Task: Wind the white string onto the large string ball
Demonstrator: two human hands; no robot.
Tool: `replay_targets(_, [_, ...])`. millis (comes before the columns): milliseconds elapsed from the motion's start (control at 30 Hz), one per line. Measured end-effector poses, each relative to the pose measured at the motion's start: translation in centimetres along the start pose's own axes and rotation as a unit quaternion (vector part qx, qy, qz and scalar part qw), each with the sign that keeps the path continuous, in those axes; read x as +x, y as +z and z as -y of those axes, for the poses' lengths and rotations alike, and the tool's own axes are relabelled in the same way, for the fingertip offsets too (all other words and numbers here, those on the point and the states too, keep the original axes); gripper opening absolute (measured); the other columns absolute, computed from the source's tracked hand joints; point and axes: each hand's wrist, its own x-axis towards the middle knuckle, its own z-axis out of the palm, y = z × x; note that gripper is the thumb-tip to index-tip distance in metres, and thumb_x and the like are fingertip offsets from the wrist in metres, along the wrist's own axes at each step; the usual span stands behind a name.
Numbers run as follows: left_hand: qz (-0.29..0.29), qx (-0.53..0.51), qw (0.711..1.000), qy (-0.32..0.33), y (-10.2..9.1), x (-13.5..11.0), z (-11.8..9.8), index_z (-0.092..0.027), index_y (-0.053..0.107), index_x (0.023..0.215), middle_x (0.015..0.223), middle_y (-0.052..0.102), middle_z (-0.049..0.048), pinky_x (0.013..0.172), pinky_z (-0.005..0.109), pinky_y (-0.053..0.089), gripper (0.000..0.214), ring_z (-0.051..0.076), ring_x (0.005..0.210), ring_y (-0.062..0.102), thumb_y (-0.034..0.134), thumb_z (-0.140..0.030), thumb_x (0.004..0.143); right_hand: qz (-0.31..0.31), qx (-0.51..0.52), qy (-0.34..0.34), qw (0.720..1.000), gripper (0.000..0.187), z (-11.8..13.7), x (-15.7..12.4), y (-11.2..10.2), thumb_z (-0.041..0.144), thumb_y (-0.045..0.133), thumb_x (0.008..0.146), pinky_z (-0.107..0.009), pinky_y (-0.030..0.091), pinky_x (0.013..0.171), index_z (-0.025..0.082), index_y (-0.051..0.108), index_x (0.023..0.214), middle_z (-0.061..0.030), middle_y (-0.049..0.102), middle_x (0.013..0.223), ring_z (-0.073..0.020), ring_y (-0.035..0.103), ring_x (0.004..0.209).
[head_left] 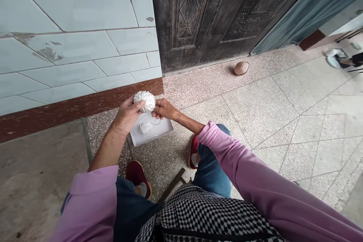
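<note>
A round white ball of looped yarn or cord is gripped in my left hand, the thumb lying across its front. Close against its right edge, my right hand has its fingers closed in a pinch; whatever is between them is too small to make out. Below both hands a shallow white box sits on the floor. Inside it lies a second white ball of yarn, along with what looks like a thin loop of dark thread or wire.
My red shoes stand either side, behind the box. A tiled wall and dark carved door rise in front. By the door rests a rounded tan object. Dishes show at far right.
</note>
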Motion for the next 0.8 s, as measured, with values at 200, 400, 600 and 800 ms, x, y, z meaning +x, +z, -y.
replay_targets(200, [-0.004, 0.001, 1.0, -0.003, -0.3, 0.4, 0.2, -0.02, 0.091, 0.107, 0.106, 0.092, 0.0122, 0.099, 0.045, 0.078, 0.054, 0.042, 0.122, 0.091, 0.116, -0.04, 0.065, 0.003, -0.001, -0.002, 1.0, 0.041, 0.2, 0.1, 0.0, -0.01, 0.061, 0.12, -0.011, 0.048, 0.049, 0.018, 0.064, 0.09, 0.0058, 0.072, 0.071, -0.0059, 0.06, 0.052])
replay_targets(400, [-0.005, -0.016, 1.0, -0.003, -1.0, 0.8, 0.3, -0.021, 0.093, 0.108, 0.111, 0.092, 0.0131, 0.105, 0.051, 0.079, 0.061, 0.044, 0.127, 0.089, 0.121, -0.053, 0.064, 0.012, 0.014, -0.009, 1.0, 0.039, 0.6, 0.0, 0.2, -0.002, 0.065, 0.128, -0.013, 0.048, 0.049, 0.018, 0.065, 0.094, 0.0052, 0.073, 0.074, -0.0072, 0.06, 0.054])
replay_targets(600, [-0.049, -0.065, 0.996, 0.025, -2.3, 1.5, -0.3, -0.019, 0.093, 0.118, 0.122, 0.093, 0.0111, 0.095, 0.039, 0.071, 0.081, 0.031, 0.114, 0.082, 0.131, -0.049, 0.053, 0.018, 0.011, -0.011, 1.0, 0.037, 1.0, -0.5, 0.1, 0.002, 0.064, 0.133, -0.013, 0.047, 0.049, 0.017, 0.069, 0.1, 0.0074, 0.069, 0.07, -0.0071, 0.056, 0.051])
replay_targets(800, [-0.094, -0.039, 0.995, 0.006, -2.6, 2.1, -0.1, -0.021, 0.087, 0.114, 0.122, 0.092, 0.0069, 0.092, 0.037, 0.068, 0.087, 0.029, 0.112, 0.081, 0.134, -0.041, 0.043, 0.015, -0.017, -0.021, 1.0, 0.036, 0.9, -0.6, 0.0, 0.006, 0.068, 0.133, -0.012, 0.044, 0.049, 0.016, 0.07, 0.098, 0.0071, 0.067, 0.07, -0.0064, 0.055, 0.052])
